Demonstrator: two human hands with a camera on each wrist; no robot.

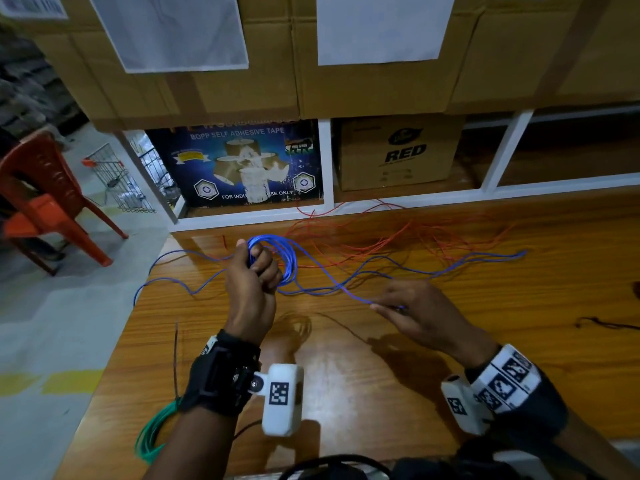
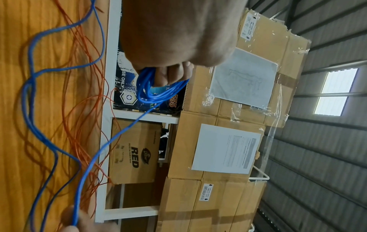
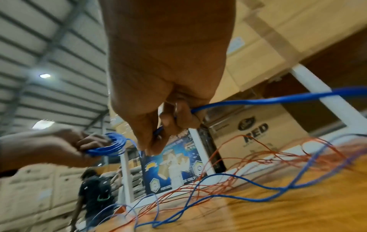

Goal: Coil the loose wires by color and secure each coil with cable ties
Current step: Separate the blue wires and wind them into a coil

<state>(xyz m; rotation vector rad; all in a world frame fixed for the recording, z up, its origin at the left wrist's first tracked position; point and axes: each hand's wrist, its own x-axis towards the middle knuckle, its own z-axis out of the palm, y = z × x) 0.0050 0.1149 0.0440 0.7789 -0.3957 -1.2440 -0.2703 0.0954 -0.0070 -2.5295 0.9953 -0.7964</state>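
The blue coil [image 1: 277, 259] is only part wound. The left hand [image 1: 254, 271] holds it up above the wooden surface [image 1: 519, 341], fingers curled tight round the bundled loops. From the coil a single blue strand [image 1: 332, 284] runs to the right hand [image 1: 420, 311], whose grip is closed lightly on it, thumb and fingertips pinching the strand as it feeds toward the coil.

Plenty remains, as I judge it. Long wavy runs of loose blue wire [image 1: 450, 265] lie beyond the coil to its right and left, crossing a tangle of red wire [image 1: 398, 233] that is wholly uncoiled behind the coil. Nearer the person than the coil, at the surface's edge, a green coil [image 1: 152, 434] looks wound already, though the view is too partial to say whether a tie holds it. No cable ties are visible anywhere, so the blue coil is unsecured.
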